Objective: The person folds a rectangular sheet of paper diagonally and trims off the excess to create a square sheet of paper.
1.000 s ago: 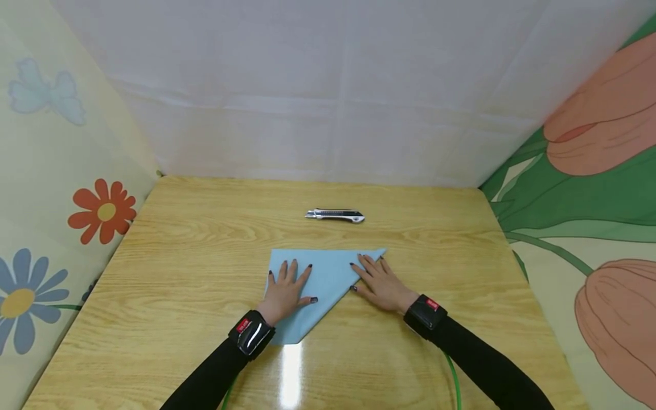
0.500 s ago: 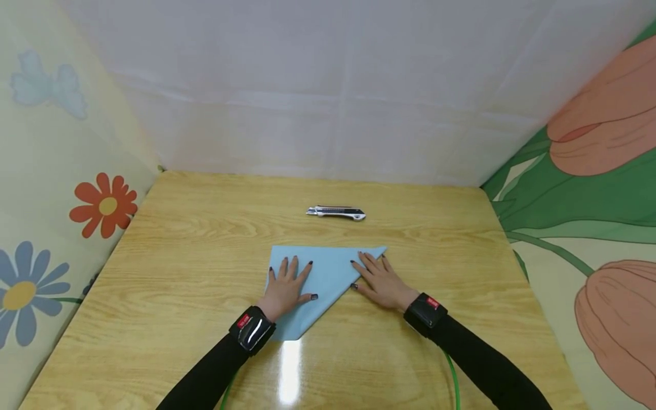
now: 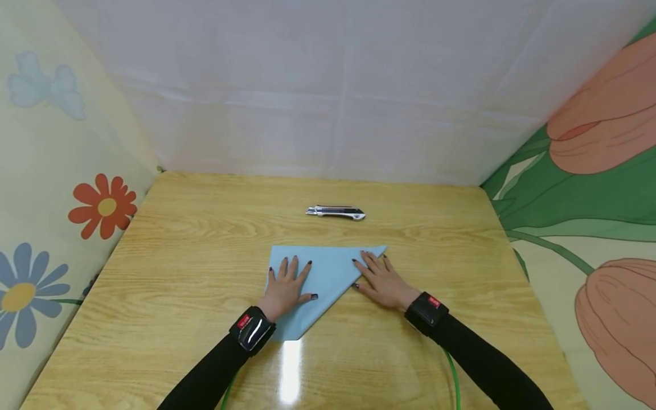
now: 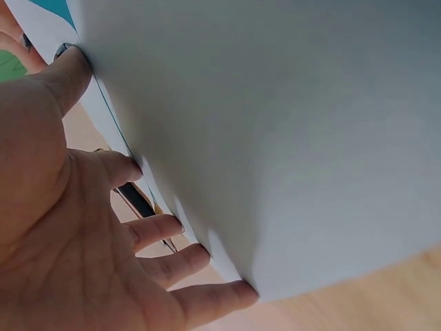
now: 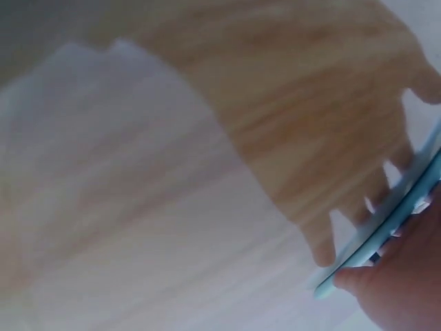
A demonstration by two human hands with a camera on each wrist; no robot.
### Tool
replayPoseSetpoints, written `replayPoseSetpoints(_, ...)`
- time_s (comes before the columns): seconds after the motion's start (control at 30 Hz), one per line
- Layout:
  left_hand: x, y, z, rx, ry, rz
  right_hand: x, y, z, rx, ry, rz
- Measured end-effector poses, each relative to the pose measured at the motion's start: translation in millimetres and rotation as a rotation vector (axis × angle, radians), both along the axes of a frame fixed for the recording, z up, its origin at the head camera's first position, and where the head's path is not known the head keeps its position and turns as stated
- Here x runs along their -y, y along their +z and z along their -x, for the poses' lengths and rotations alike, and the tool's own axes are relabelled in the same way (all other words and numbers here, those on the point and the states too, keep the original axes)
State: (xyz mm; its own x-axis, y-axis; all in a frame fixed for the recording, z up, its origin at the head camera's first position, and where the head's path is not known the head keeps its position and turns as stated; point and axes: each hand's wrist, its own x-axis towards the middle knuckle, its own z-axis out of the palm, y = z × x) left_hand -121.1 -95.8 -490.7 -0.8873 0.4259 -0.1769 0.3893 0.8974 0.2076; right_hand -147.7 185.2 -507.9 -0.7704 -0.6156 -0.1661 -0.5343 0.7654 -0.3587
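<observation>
A sheet of light blue paper (image 3: pixel 328 266), folded with a slanted edge on its right side, lies on the wooden table. My left hand (image 3: pixel 283 294) rests on its left part, fingers spread. The right hand (image 3: pixel 385 286) lies across the slanted edge near the pointed upper right corner, fingers straight and on the paper. In the left wrist view the left hand (image 4: pixel 83 227) touches the paper (image 4: pixel 310 138) with its fingertips. The right wrist view catches part of the right hand (image 5: pixel 406 283) at the folded edge of the paper (image 5: pixel 375 238).
Beyond the paper, a silver and black utility knife (image 3: pixel 335 213) lies crosswise on the table (image 3: pixel 195 239). A white cloth backdrop (image 3: pixel 328 114) rises behind the table, with flower-printed panels at both sides. A green cable (image 3: pixel 453 376) hangs below the right wrist strap.
My right hand has shifted very slightly to the right along the paper's slanted edge. The left hand, the paper and the utility knife stay where they were.
</observation>
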Motion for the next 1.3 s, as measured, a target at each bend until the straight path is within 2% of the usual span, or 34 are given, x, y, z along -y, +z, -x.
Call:
replayPoseSetpoints(0.23,-0.6,-2.6,1.4,0.003,0.004,-0.005,-17.2,-6.6,2.3,-0.058,-0.016,0.001)
replayPoseSetpoints(0.5,-0.9,-3.4,1.9,-0.011,0.004,-0.018,-19.4,-4.5,5.5,-0.061,-0.011,-0.024)
replayPoseSetpoints(0.67,-1.5,-4.1,3.0,-0.004,0.006,-0.021,-26.9,-12.7,4.1,-0.087,-0.024,0.092)
replayPoseSetpoints(0.73,-1.5,-4.9,3.3,0.000,0.006,-0.012,-32.1,-21.2,4.8,-0.115,-0.017,0.136)
replayPoseSetpoints(0.83,-1.1,-5.5,3.5,-0.005,0.009,-0.009,-34.6,-23.4,4.3,-0.138,-0.013,0.162)
replayPoseSetpoints(0.9,-0.6,-5.4,3.3,-0.002,0.011,-0.004,-34.1,-22.3,4.6,-0.133,-0.017,0.140)
replayPoseSetpoints(0.93,-0.5,-5.5,3.2,0.000,0.011,-0.004,-32.1,-16.4,3.0,-0.120,-0.025,0.129)
replayPoseSetpoints(1.1,-0.3,-5.9,1.9,0.008,0.006,-0.008,-28.2,-8.4,2.4,-0.068,-0.054,-0.002)
replayPoseSetpoints(1.3,-0.3,-5.8,2.2,-0.008,0.000,-0.011,-28.5,-5.4,1.6,-0.054,-0.075,-0.030)
